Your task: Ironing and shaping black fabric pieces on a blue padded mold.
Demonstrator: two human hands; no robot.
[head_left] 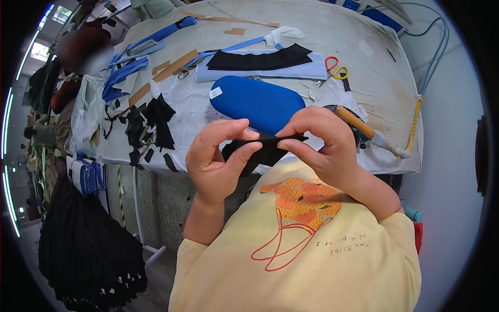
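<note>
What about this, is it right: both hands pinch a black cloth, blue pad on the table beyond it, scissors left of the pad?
One error: the scissors lie right of the blue pad, not left, as the head view shows. The left hand and right hand do pinch a black cloth, pad on the table beyond.

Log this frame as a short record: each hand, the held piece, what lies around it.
Left hand: thumb and fingers pinch the held piece's left part
Right hand: thumb and forefinger pinch its right part
Held piece: black fabric piece, raised before the chest
Beyond hands: blue oval pad, white label at its left end
Further back: black fabric strip on pale blue panel; red-and-yellow-handled scissors at its right
Left on table: black fabric scraps
</note>
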